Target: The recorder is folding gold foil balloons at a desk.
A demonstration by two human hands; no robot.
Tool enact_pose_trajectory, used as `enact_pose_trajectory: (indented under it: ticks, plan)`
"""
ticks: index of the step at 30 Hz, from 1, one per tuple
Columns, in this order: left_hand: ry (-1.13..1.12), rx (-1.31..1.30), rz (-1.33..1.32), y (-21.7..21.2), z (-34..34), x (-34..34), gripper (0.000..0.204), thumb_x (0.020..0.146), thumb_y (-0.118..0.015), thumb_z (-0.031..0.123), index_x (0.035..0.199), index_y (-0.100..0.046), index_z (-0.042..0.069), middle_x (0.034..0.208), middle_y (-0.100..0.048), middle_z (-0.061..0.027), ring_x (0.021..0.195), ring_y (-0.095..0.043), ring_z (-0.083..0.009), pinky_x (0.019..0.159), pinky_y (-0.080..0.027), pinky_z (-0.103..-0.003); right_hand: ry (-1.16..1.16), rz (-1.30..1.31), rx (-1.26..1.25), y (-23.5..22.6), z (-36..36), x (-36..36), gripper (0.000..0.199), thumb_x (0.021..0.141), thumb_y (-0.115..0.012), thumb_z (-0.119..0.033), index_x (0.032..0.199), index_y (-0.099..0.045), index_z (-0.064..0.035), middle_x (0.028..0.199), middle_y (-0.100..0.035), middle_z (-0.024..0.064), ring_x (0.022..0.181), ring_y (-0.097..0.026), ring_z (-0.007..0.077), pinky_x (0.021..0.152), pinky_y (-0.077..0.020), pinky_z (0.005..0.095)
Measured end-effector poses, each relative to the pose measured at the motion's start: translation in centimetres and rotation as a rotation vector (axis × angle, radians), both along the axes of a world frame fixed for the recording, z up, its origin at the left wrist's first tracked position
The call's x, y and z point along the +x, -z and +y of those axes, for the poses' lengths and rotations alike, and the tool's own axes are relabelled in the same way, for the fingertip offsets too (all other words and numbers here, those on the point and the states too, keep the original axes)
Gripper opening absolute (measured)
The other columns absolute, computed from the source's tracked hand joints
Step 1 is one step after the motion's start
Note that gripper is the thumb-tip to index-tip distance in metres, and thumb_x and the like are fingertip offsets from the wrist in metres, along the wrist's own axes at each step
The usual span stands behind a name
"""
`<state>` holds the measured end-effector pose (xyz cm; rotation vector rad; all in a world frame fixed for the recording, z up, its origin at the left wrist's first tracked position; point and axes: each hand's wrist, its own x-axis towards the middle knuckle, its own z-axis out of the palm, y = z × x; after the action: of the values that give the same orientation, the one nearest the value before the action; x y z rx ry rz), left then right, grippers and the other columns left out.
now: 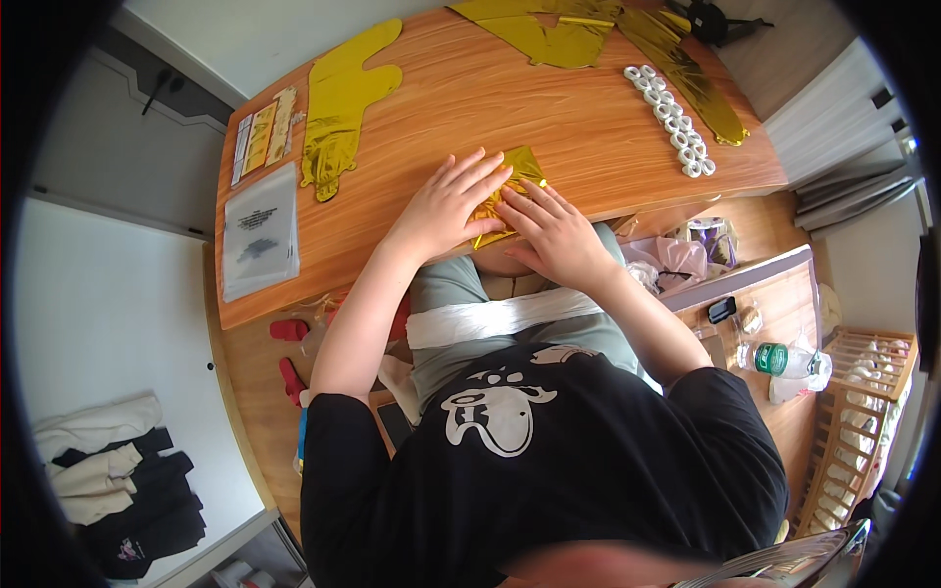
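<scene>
A folded piece of shiny gold foil (522, 161) lies at the near edge of the wooden table (470, 108). My left hand (449, 208) rests flat on its left side, fingers stretched out and slightly spread. From the right, my right hand (557, 231) presses on the same foil, its fingers extended too. The fingertips of both hands come close together over it, and they hide much of the foil. Farther back on the left lies a larger flat gold foil balloon (343, 108), number- or letter-like in outline.
More gold foil sheets (549, 34) lie along the far edge, one foil strip (686, 83) at right. Several white ribbon rolls (676, 122) stand in rows nearby. Clear plastic bags (261, 233) and printed cards (263, 137) sit left. A white strip (500, 316) crosses my lap.
</scene>
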<state>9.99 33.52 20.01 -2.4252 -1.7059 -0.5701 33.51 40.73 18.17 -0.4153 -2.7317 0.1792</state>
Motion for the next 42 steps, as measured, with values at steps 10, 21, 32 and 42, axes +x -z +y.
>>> enact_pose_trajectory:
  ticks: [10, 21, 32, 42]
  plan:
    - [0.041, -0.349, 0.048, 0.2, 0.9, -0.6, 0.071, 0.1, -0.061, 0.044, 0.161, -0.038, 0.017, 0.168, -0.034, -0.0085, 0.156, -0.027, -0.0335, 0.126, -0.024, -0.052, 0.08, 0.567, -0.553, -2.1, 3.4, 2.8, 0.034, 0.097, -0.055, 0.005, 0.129, -0.066, 0.0002, 0.133, -0.066, 0.0213, 0.13, -0.061, 0.0379, 0.109, -0.0474, 0.0393]
    - [0.069, -0.309, 0.014, 0.3, 1.0, -0.6, 0.068, 0.099, -0.062, 0.041, 0.159, -0.042, 0.016, 0.166, -0.038, -0.0083, 0.155, -0.03, -0.0336, 0.125, -0.026, -0.05, 0.239, 0.374, -0.088, 0.0, -0.3, 3.5, 0.029, 0.089, -0.072, -0.012, 0.117, -0.071, -0.0044, 0.123, -0.07, 0.0103, 0.119, -0.063, 0.0319, 0.105, -0.0472, 0.0478]
    - [0.039, -0.298, 0.008, -0.1, 0.8, -0.3, 0.07, 0.098, -0.063, 0.048, 0.157, -0.045, 0.014, 0.164, -0.041, -0.0081, 0.153, -0.033, -0.0328, 0.124, -0.03, -0.051, 0.399, 0.363, -0.175, -1.9, 1.8, 0.9, 0.034, 0.087, -0.075, -0.018, 0.12, -0.071, -0.013, 0.111, -0.066, 0.0045, 0.107, -0.06, 0.0277, 0.097, -0.0444, 0.0424]
    - [0.103, -0.139, -0.281, 1.0, 0.6, -0.8, 0.106, 0.086, -0.081, 0.038, 0.166, -0.015, 0.017, 0.166, -0.031, -0.0203, 0.15, -0.037, -0.0387, 0.122, -0.034, -0.052, 0.03, 0.332, -0.025, -2.3, 5.2, -1.0, 0.019, 0.086, -0.076, -0.021, 0.103, -0.077, -0.0151, 0.107, -0.072, 0.0024, 0.11, -0.064, 0.0253, 0.099, -0.0475, 0.0413]
